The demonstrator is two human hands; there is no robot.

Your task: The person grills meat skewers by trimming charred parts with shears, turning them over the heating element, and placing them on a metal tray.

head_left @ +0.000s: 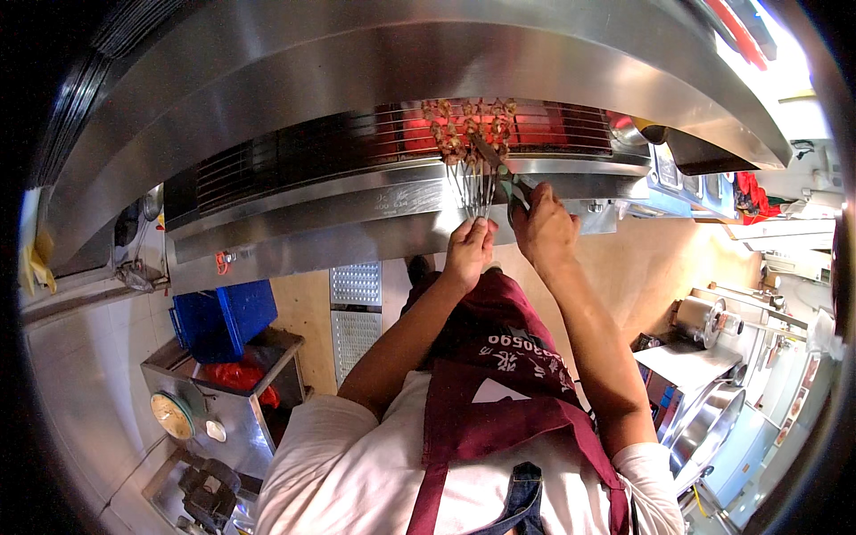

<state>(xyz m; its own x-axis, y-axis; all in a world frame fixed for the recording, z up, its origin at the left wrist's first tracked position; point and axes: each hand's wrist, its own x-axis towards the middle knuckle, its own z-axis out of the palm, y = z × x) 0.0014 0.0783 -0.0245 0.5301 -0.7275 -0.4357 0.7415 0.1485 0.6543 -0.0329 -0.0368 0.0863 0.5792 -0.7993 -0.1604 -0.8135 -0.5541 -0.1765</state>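
My left hand point(470, 249) pinches the bare ends of a bunch of metal skewers point(471, 190), fanned out away from me. Chunks of browned meat point(461, 128) on their far halves lie over the wire grate point(558, 127) of a grill, which glows red underneath. My right hand point(550, 227) grips a pair of scissors point(512, 184) with green on the handles. Its dark blades reach across the skewers and touch or overlap the nearer meat; whether they cut into it I cannot tell.
A stainless steel hood point(321, 73) overhangs the grill, close beyond my hands. The grill's steel front ledge point(321, 217) runs below them. At left, a blue plastic bin point(224, 321) sits on a steel stand point(221, 394). A large steel bowl point(709, 421) stands at right.
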